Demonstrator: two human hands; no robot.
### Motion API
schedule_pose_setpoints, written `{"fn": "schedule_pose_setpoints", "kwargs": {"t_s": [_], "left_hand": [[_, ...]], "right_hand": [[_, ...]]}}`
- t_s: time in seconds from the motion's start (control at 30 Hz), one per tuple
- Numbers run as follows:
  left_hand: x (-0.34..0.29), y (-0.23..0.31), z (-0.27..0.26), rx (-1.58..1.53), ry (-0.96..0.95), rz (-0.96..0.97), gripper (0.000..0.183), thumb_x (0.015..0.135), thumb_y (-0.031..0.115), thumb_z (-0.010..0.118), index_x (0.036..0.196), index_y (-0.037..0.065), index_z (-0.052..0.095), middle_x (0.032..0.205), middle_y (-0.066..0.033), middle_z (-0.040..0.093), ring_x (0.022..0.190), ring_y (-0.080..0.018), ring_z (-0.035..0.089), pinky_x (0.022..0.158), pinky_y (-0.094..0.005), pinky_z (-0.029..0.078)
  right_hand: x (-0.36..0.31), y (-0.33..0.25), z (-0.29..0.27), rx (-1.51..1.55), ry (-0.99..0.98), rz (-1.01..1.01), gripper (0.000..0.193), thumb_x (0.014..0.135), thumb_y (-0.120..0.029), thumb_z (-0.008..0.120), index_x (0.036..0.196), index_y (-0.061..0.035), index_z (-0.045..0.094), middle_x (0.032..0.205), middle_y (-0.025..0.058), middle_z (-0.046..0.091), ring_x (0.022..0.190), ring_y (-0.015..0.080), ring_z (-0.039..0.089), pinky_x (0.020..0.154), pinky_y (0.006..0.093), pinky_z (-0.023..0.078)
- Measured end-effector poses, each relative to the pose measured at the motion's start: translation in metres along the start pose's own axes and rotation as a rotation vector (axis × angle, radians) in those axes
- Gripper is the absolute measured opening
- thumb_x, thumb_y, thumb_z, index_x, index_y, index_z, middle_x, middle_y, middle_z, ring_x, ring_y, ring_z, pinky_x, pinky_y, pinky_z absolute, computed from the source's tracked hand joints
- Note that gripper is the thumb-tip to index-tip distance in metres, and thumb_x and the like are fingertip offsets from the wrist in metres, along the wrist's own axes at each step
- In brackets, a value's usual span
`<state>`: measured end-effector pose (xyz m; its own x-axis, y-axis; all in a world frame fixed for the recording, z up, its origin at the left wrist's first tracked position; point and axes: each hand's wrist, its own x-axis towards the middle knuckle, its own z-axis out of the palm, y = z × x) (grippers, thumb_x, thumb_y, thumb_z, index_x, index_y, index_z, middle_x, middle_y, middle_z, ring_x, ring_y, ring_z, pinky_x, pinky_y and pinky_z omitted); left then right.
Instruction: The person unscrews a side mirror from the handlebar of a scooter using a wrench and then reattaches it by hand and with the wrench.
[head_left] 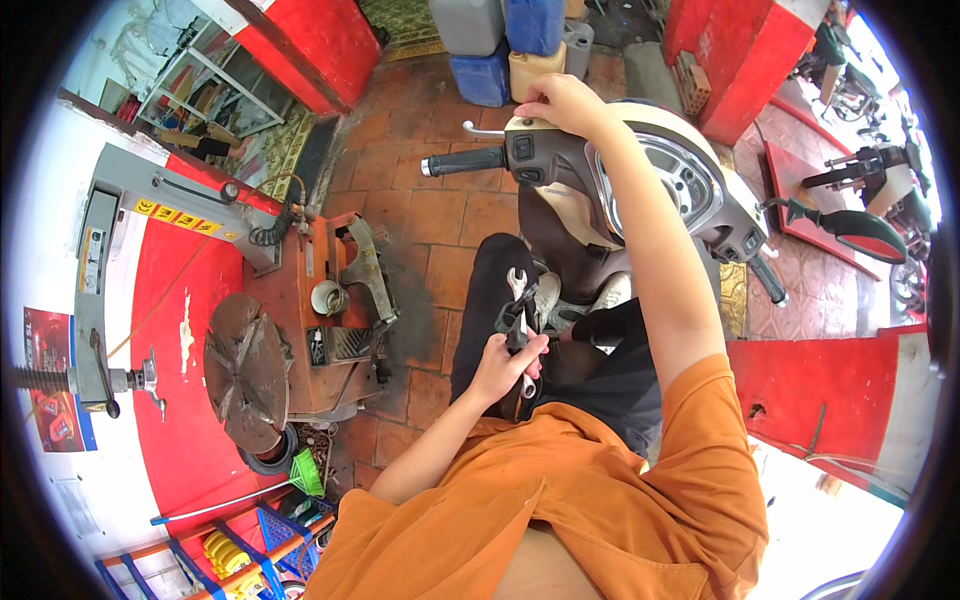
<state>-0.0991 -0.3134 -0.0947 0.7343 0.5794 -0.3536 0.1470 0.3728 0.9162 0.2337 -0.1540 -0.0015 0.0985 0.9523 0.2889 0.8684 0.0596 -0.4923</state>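
Observation:
I sit astride a brown and cream scooter point(560, 215) with its handlebar ahead of me. My left hand point(508, 368) is closed in front of my lap around a silver wrench point(517, 283), whose open end points forward. A black part point(513, 322) lies along the wrench in the same grip; its kind is unclear. My right hand point(563, 103) reaches across the dashboard point(672, 185) to the left handlebar cover. Its fingers bend down by the mirror mount, near the left grip point(465, 161) and brake lever point(482, 130); whatever they pinch is hidden. A mirror point(865, 235) stands on the right side.
To the left stands a tyre-changing machine point(300, 330) with a round turntable point(248, 372). Plastic jerrycans point(505, 55) stand beyond the handlebar. Red pillars point(745, 65) flank the tiled floor point(410, 215). Another motorbike point(880, 175) is parked at right; a green broom point(305, 472) leans lower left.

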Motion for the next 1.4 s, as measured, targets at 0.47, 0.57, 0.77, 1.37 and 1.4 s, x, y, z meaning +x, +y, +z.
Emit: {"fn": "schedule_pose_setpoints", "kwargs": {"t_s": [0.47,0.57,0.77,1.37,1.4], "left_hand": [[0.000,-0.004,-0.002,-0.046,0.009,0.011,0.024,0.093,0.020,0.066,0.085,-0.002,0.061,0.058,-0.0028,0.056,0.053,-0.0109,0.056,0.056,-0.0273,0.047],[0.001,-0.005,-0.002,-0.066,0.007,0.006,0.022,0.093,0.019,0.066,0.085,-0.001,0.061,0.058,-0.0030,0.056,0.053,-0.0109,0.056,0.057,-0.0275,0.048],[0.000,-0.004,0.000,-0.065,0.005,0.014,0.022,0.093,0.019,0.066,0.084,-0.001,0.061,0.057,-0.0030,0.056,0.054,-0.0108,0.056,0.057,-0.0275,0.048],[0.000,-0.003,-0.002,-0.042,0.015,0.012,0.024,0.093,0.020,0.065,0.083,-0.001,0.061,0.057,-0.0030,0.057,0.053,-0.0113,0.056,0.057,-0.0269,0.047],[0.000,-0.003,-0.002,-0.034,0.014,0.013,0.024,0.093,0.020,0.065,0.082,-0.001,0.061,0.057,-0.0030,0.056,0.053,-0.0113,0.056,0.057,-0.0269,0.047]], "right_hand": [[-0.002,-0.001,-0.007,0.167,-0.105,-0.051,0.021,0.084,-0.022,0.067,0.100,-0.0103,0.075,0.094,0.0104,0.073,0.088,0.0256,0.069,0.082,0.0357,0.052],[-0.004,-0.001,-0.004,0.104,-0.046,-0.044,0.018,0.083,-0.022,0.068,0.095,-0.0110,0.076,0.089,0.0107,0.073,0.085,0.0266,0.069,0.080,0.0363,0.053],[-0.006,-0.004,0.000,-0.042,0.032,-0.031,0.022,0.081,-0.030,0.071,0.095,-0.0143,0.075,0.090,0.0098,0.071,0.088,0.0291,0.067,0.079,0.0397,0.052],[-0.003,0.002,-0.004,0.101,-0.034,-0.106,0.017,0.081,-0.018,0.070,0.095,-0.0085,0.074,0.092,0.0112,0.072,0.088,0.0283,0.068,0.080,0.0371,0.052],[-0.003,0.003,-0.002,0.077,0.008,-0.111,0.017,0.081,-0.019,0.070,0.093,-0.0085,0.074,0.090,0.0108,0.072,0.087,0.0288,0.068,0.079,0.0375,0.052]]}}
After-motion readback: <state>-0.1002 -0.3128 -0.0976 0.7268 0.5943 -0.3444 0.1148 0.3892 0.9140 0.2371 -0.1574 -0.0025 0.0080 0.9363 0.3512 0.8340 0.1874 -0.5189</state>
